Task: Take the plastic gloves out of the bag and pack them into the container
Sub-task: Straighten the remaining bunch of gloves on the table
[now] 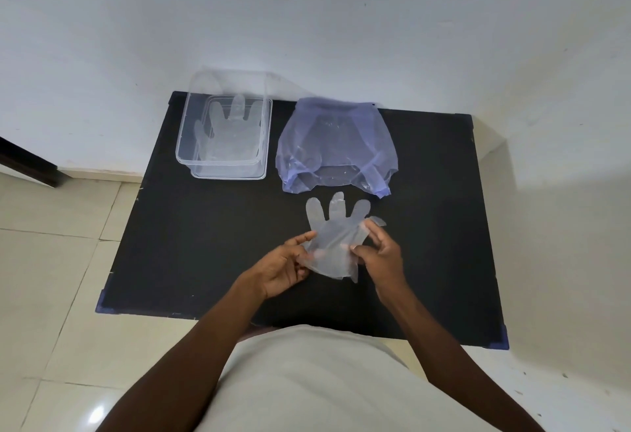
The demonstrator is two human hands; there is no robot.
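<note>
A clear plastic glove [333, 233] is held flat just above the black table, its fingers pointing away from me. My left hand [285, 267] pinches its left cuff edge and my right hand [377, 252] pinches its right side near the thumb. Behind it lies the bluish translucent bag [336, 145], crumpled, with more clear plastic showing faintly inside. At the back left stands the clear rectangular container [184, 155], open on top, with a glove [232, 127] lying flat on its bottom.
The black table [205, 244] stands against a white wall, with its right side near another wall. Pale floor tiles lie to the left and in front. A dark strip of furniture pokes in at the far left.
</note>
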